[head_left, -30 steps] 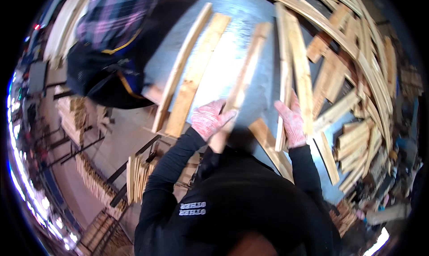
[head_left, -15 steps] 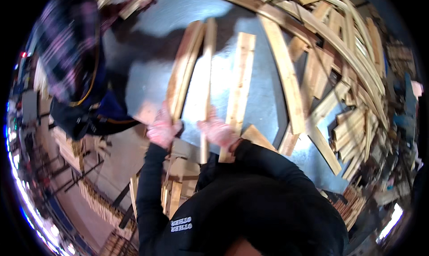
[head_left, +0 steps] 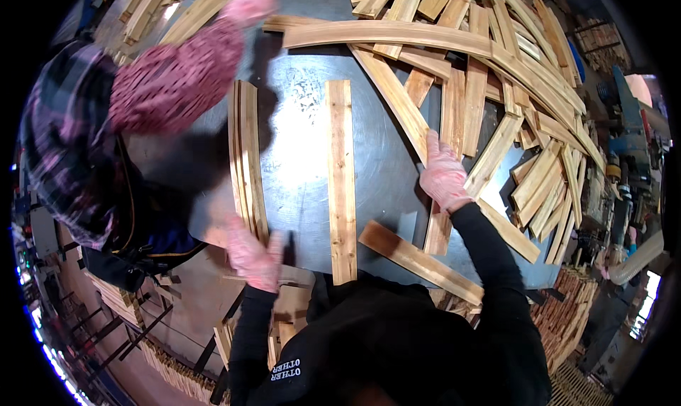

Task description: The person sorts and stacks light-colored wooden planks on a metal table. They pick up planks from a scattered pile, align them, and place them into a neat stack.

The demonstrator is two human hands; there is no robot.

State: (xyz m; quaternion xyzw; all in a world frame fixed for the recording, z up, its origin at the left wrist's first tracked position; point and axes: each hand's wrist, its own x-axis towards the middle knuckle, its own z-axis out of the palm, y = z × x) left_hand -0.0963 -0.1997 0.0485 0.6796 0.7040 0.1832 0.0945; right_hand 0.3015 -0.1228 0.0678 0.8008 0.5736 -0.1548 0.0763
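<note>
My gloved left hand (head_left: 254,256) is at the near end of a narrow stack of boards (head_left: 248,158). Its thumb stands apart from the fingers, with the stack's end between them. My right hand (head_left: 443,178), also gloved, reaches out to the right and is closed on the near end of a long wooden board (head_left: 394,101). That board slants away to the far left, its far end under a curved strip (head_left: 369,31). Between my hands a single knotty board (head_left: 340,179) lies lengthwise on the metal table (head_left: 301,214). A shorter board (head_left: 422,263) lies aslant near my body.
A heap of loose boards (head_left: 525,108) covers the table's right side. To the left a co-worker in a plaid top (head_left: 71,151) stretches a pink-sleeved arm (head_left: 181,80) over the table. More boards (head_left: 213,9) lie at the far left. Stacked wood (head_left: 564,303) stands below the right edge.
My right hand has left the narrow board and moved right to the slanting board. The narrow board now lies with the stack by my left hand. The co-worker's arm has come into view.
</note>
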